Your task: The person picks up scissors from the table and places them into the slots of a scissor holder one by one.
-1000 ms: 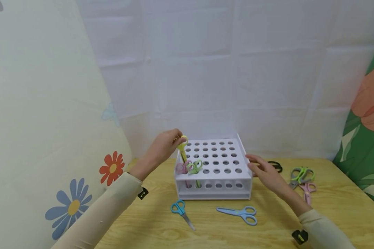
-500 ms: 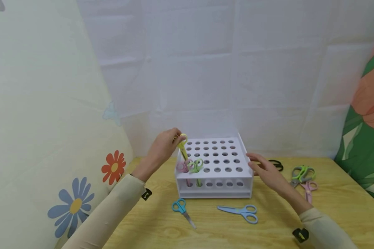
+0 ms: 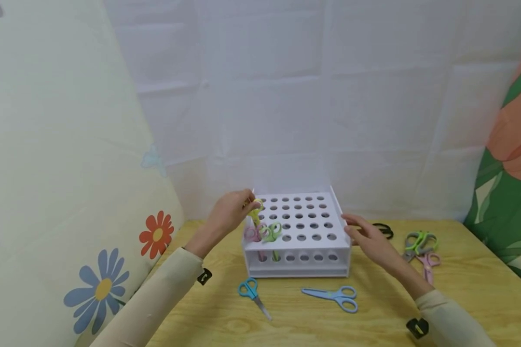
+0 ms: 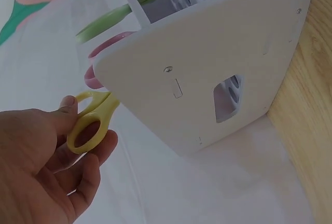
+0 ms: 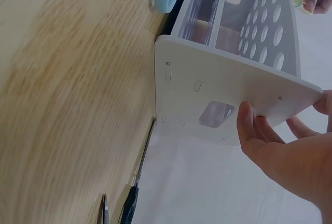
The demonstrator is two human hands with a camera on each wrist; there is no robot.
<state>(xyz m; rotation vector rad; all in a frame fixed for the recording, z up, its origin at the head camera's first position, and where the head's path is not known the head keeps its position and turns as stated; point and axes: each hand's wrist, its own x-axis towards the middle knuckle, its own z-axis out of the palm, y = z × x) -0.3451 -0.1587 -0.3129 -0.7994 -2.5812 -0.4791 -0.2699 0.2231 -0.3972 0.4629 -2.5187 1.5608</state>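
Observation:
My left hand [image 3: 226, 214] pinches the handle loops of a yellow pair of scissors [image 4: 106, 111], which points down at the white rack [image 3: 297, 245] by its left side. Its blades are hidden behind pink scissors [image 3: 252, 234] standing in the front left hole. Beside these, green scissors [image 4: 106, 22] stand in another front hole, handles up. My right hand [image 3: 371, 241] rests its fingers [image 5: 248, 125] against the rack's right side panel [image 5: 179, 97], thumb and fingertips spread near the upper edge, gripping no scissors.
In front of the rack lie teal scissors [image 3: 253, 294] and light blue scissors [image 3: 330, 294]. Right of it on the wooden table [image 3: 217, 313] are black-handled scissors [image 3: 390, 234], green-grey scissors [image 3: 418, 248] and more pink scissors [image 3: 429, 270]. A white cloth [image 3: 282, 120] hangs behind.
My left hand has come down with the yellow scissors, whose handles now sit lower, closer to the rack's top. The right hand stays at the side panel.

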